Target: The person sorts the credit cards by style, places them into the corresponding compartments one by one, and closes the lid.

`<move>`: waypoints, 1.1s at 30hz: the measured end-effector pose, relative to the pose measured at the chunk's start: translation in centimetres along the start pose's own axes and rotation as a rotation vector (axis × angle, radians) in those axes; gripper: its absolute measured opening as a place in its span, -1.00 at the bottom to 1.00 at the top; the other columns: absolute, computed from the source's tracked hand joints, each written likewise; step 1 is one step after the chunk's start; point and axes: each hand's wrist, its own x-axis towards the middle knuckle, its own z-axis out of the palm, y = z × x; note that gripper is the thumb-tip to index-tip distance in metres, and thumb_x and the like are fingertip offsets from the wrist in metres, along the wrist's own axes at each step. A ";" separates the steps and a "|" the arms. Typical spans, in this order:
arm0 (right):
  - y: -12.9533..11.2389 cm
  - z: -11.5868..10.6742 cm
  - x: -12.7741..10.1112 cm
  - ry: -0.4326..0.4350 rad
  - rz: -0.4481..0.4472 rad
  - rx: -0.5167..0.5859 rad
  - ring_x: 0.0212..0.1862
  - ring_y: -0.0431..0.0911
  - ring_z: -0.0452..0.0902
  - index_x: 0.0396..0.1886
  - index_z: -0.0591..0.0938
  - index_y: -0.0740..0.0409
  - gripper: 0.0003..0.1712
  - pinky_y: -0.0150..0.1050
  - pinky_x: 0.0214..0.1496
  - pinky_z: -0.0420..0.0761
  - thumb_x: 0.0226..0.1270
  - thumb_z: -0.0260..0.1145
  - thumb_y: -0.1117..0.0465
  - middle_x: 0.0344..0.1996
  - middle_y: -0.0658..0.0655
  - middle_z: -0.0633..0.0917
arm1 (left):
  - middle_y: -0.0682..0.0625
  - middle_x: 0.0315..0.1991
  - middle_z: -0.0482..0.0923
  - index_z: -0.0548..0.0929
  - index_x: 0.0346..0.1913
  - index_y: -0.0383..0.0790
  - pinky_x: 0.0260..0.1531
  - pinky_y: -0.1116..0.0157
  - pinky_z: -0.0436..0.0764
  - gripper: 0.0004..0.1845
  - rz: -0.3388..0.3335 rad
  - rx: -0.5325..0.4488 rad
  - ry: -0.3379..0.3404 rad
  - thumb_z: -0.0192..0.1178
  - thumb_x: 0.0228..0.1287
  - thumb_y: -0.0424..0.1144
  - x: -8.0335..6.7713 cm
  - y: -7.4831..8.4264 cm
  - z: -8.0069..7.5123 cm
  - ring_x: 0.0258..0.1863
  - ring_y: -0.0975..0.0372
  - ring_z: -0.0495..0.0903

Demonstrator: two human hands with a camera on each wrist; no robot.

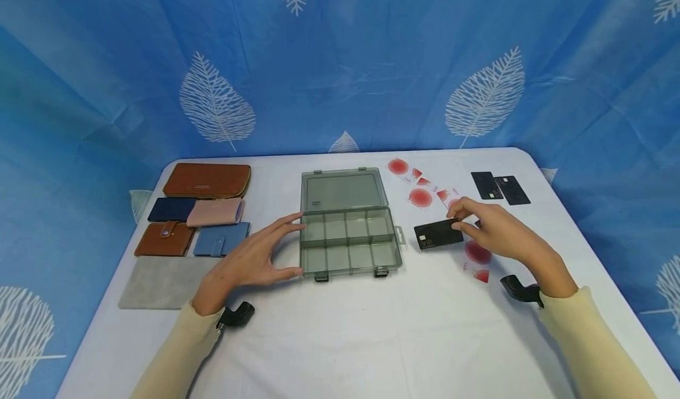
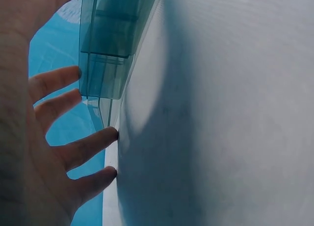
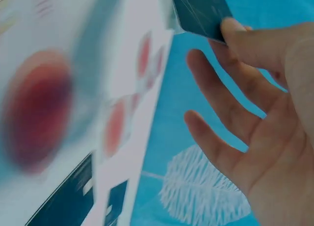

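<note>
My right hand (image 1: 502, 231) pinches a black VIP card (image 1: 438, 234) between thumb and fingers, above the table to the right of the box. In the right wrist view the thumb presses on the card (image 3: 202, 12), and the other fingers are spread. A bit of something black shows behind this hand; it is mostly hidden. My left hand (image 1: 249, 260) is at the left side of a translucent grey-green compartment box (image 1: 334, 258), whose lid (image 1: 345, 190) lies back. Its fingers are spread, and in the left wrist view two fingertips touch the box wall (image 2: 105, 76).
Two black cards (image 1: 486, 185) lie at the back right. Several clear cards with red circles (image 1: 420, 198) are scattered right of the box, one red-circled card (image 1: 477, 252) partly under my right hand. At left are wallets: a brown one (image 1: 207, 179), smaller ones (image 1: 215, 212) and a grey sheet (image 1: 159, 281).
</note>
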 end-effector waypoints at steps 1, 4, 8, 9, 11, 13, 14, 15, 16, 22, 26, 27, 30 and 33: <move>-0.3 -0.1 0.2 0.037 -0.010 0.003 -0.01 0.07 0.77 0.11 0.66 0.15 -0.66 0.17 0.06 0.75 0.41 0.50 0.41 -0.05 0.12 0.81 | -0.03 0.72 0.13 0.43 0.61 -0.11 0.32 -0.29 0.53 -0.04 0.002 0.000 0.001 0.52 0.26 0.23 0.0 0.0 0.0 0.62 -0.08 0.29; -1.7 -0.2 1.3 0.136 -0.042 0.025 -0.01 0.10 0.78 0.15 0.70 0.20 -0.66 0.25 0.07 0.73 0.42 0.48 0.43 -0.02 0.17 0.82 | -0.04 0.72 0.14 0.43 0.61 -0.14 0.33 -0.28 0.51 -0.03 0.007 0.008 0.003 0.53 0.25 0.22 0.1 0.0 0.0 0.62 -0.08 0.29; -3.8 0.5 3.2 0.203 -0.085 0.063 -0.03 0.07 0.78 0.12 0.74 0.18 -0.69 0.22 0.04 0.74 0.44 0.46 0.43 -0.03 0.14 0.83 | -0.01 0.73 0.13 0.40 0.62 -0.14 0.39 -0.25 0.47 -0.02 -0.002 0.024 -0.003 0.51 0.26 0.24 0.1 0.0 0.1 0.63 -0.04 0.28; -4.2 0.7 3.8 0.214 -0.094 0.070 -0.04 0.06 0.78 0.11 0.75 0.17 -0.71 0.19 0.05 0.74 0.45 0.46 0.43 -0.04 0.12 0.83 | 0.00 0.73 0.12 0.40 0.63 -0.13 0.41 -0.25 0.46 -0.01 -0.006 0.026 -0.004 0.50 0.27 0.25 0.1 0.1 0.1 0.63 -0.03 0.28; -5.2 1.2 4.8 0.229 -0.111 0.088 -0.05 0.04 0.78 0.09 0.75 0.17 -0.73 0.14 0.05 0.75 0.46 0.45 0.43 -0.07 0.10 0.83 | 0.02 0.73 0.11 0.39 0.63 -0.13 0.43 -0.25 0.44 -0.01 -0.014 0.021 -0.008 0.49 0.27 0.26 0.2 0.2 0.1 0.63 -0.03 0.28; -6.2 1.9 5.9 0.236 -0.119 0.102 -0.06 0.04 0.78 0.08 0.75 0.17 -0.75 0.11 0.07 0.76 0.47 0.44 0.42 -0.09 0.10 0.83 | 0.02 0.74 0.11 0.39 0.64 -0.13 0.43 -0.26 0.43 -0.01 -0.017 0.019 -0.008 0.49 0.27 0.26 0.3 0.3 0.1 0.63 -0.03 0.29; -6.7 2.3 6.3 0.238 -0.121 0.111 -0.05 0.04 0.79 0.07 0.75 0.17 -0.76 0.11 0.10 0.75 0.47 0.44 0.41 -0.10 0.11 0.83 | 0.02 0.74 0.11 0.39 0.64 -0.13 0.42 -0.26 0.43 -0.01 -0.017 0.021 -0.007 0.49 0.27 0.26 0.3 0.3 0.1 0.63 -0.03 0.29; -7.1 2.6 6.8 0.240 -0.118 0.118 -0.04 0.04 0.80 0.07 0.76 0.17 -0.77 0.10 0.09 0.76 0.47 0.45 0.39 -0.09 0.11 0.84 | 0.01 0.74 0.11 0.38 0.64 -0.13 0.42 -0.26 0.43 -0.01 -0.015 0.024 -0.006 0.49 0.27 0.26 0.4 0.3 0.1 0.62 -0.04 0.30; -7.6 3.0 7.2 0.237 -0.115 0.125 -0.03 0.05 0.80 0.07 0.76 0.16 -0.77 0.10 0.10 0.76 0.47 0.46 0.38 -0.08 0.11 0.84 | 0.01 0.73 0.12 0.38 0.64 -0.14 0.42 -0.27 0.44 0.00 -0.014 0.027 -0.004 0.49 0.27 0.26 0.4 0.3 0.1 0.62 -0.05 0.30; -9.9 5.7 9.2 0.211 -0.107 0.115 -0.03 0.03 0.80 0.06 0.76 0.09 -0.78 0.08 0.07 0.76 0.47 0.49 0.28 -0.11 0.08 0.85 | -0.02 0.73 0.13 0.37 0.64 -0.14 0.40 -0.28 0.44 0.01 -0.003 0.049 0.010 0.48 0.26 0.26 0.4 0.2 0.1 0.60 -0.08 0.33; -10.9 7.5 10.0 0.183 -0.098 0.109 -0.07 0.05 0.80 0.08 0.75 0.06 -0.77 0.05 -0.05 0.74 0.49 0.48 0.25 -0.12 0.10 0.85 | -0.02 0.73 0.12 0.36 0.65 -0.13 0.41 -0.28 0.43 0.02 -0.002 0.058 0.011 0.48 0.26 0.27 0.6 0.1 0.1 0.60 -0.08 0.33; -11.1 7.9 10.2 0.177 -0.094 0.106 -0.10 0.04 0.79 0.08 0.75 0.05 -0.78 0.02 -0.10 0.73 0.50 0.48 0.23 -0.12 0.10 0.85 | -0.02 0.73 0.12 0.36 0.65 -0.13 0.41 -0.28 0.43 0.02 -0.002 0.058 0.009 0.48 0.26 0.27 0.6 0.1 0.1 0.60 -0.08 0.33; -11.5 9.1 10.5 0.153 -0.083 0.097 -0.19 0.01 0.78 0.09 0.75 0.02 -0.78 -0.09 -0.27 0.64 0.52 0.47 0.21 -0.13 0.10 0.85 | 0.01 0.74 0.10 0.35 0.66 -0.10 0.42 -0.27 0.43 0.02 -0.014 0.051 -0.005 0.47 0.26 0.29 0.6 0.1 0.1 0.61 -0.06 0.31; -11.6 10.1 10.7 0.134 -0.074 0.087 -0.29 -0.06 0.73 0.09 0.75 0.01 -0.78 -0.21 -0.43 0.47 0.52 0.47 0.20 -0.13 0.09 0.85 | 0.03 0.74 0.09 0.33 0.67 -0.06 0.42 -0.28 0.42 0.03 -0.028 0.041 -0.019 0.46 0.26 0.30 0.5 0.0 0.0 0.62 -0.05 0.30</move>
